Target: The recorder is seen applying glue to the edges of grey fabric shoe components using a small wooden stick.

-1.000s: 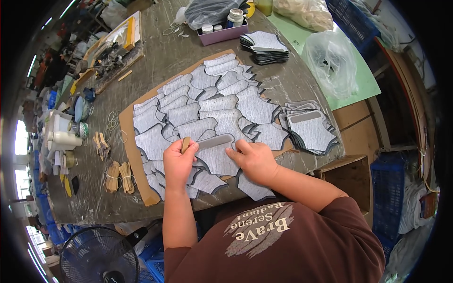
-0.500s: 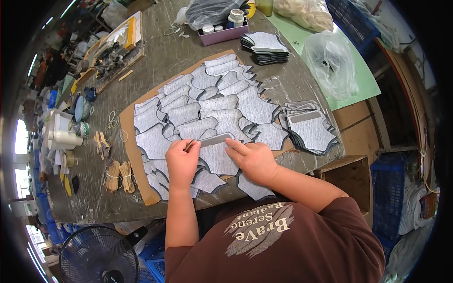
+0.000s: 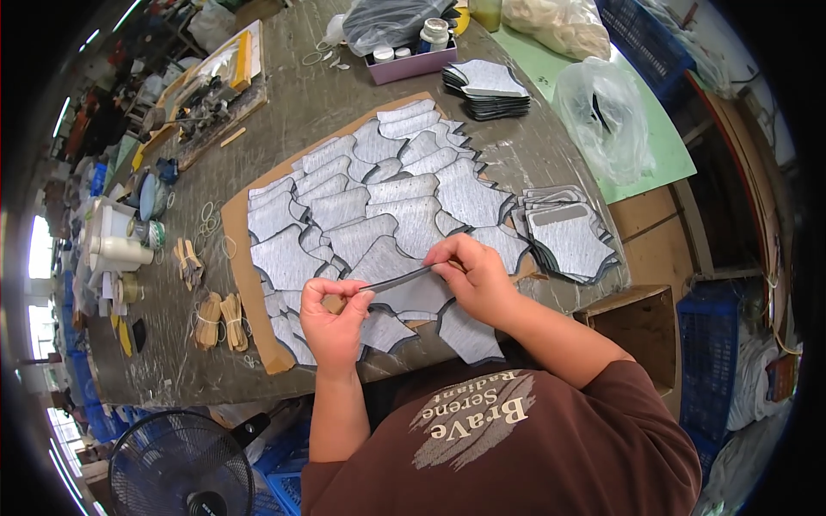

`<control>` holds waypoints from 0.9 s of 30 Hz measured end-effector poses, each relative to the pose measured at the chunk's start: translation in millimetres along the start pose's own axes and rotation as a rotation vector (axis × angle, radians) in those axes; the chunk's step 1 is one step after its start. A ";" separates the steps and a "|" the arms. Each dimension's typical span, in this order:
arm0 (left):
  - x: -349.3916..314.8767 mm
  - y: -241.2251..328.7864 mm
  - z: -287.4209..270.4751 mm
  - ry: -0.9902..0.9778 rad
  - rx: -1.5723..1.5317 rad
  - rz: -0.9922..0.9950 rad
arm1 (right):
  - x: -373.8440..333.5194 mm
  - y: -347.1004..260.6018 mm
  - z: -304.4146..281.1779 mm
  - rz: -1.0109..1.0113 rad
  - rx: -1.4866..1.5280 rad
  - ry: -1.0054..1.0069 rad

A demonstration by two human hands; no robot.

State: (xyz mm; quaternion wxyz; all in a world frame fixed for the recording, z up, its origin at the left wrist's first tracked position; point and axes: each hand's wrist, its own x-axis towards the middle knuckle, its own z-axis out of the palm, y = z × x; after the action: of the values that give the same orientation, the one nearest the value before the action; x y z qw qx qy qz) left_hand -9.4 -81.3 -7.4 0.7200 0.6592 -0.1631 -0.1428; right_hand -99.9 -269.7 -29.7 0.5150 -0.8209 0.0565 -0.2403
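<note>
Between my two hands a grey cut piece of material (image 3: 404, 297) is stretched, its dark upper edge running in a line from one hand to the other. My left hand (image 3: 335, 314) pinches the left end of that edge between thumb and finger. At the other end, my right hand (image 3: 471, 273) grips it with fingertips and thumb. Many similar grey pieces with dark borders (image 3: 335, 211) lie overlapping in rows on a brown cardboard sheet (image 3: 237, 224). One more piece (image 3: 469, 333) lies close below my right hand, over the table edge.
Stacks of cut pieces stand at the right (image 3: 572, 245) and far right (image 3: 486, 90). A purple box (image 3: 413, 64) holds jars and a dark bag. Bundles of wooden sticks (image 3: 206, 322) lie at left. An open wooden drawer (image 3: 632, 331) and a black fan (image 3: 181, 464) flank my body.
My hands have raised the piece's top edge, so its dark strip now shows nearly edge-on. My right fingers went from lying on the piece to pinching its end. The dark stick-like thing at my left hand is out of sight.
</note>
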 end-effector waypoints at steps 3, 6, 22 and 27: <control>-9.9 2.7 10.1 0.013 -0.179 -0.086 | -8.5 4.6 -1.0 0.302 0.519 0.073; -33.0 1.9 25.5 -0.245 0.447 -0.125 | -3.5 4.6 -1.5 0.335 0.839 0.288; -36.4 -22.4 44.6 -0.268 0.736 0.226 | -12.6 4.4 -154.8 0.331 -0.371 0.410; -36.3 -17.5 36.3 -0.317 0.699 0.216 | -16.5 15.3 -159.3 0.270 -0.766 0.364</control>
State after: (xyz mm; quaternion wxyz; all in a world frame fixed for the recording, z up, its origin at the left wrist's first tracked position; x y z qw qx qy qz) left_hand -57.5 -100.4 -23.7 0.4291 0.8133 -0.3794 -0.1020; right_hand -184.2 -401.5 7.8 0.1821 -0.8821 0.3378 -0.2732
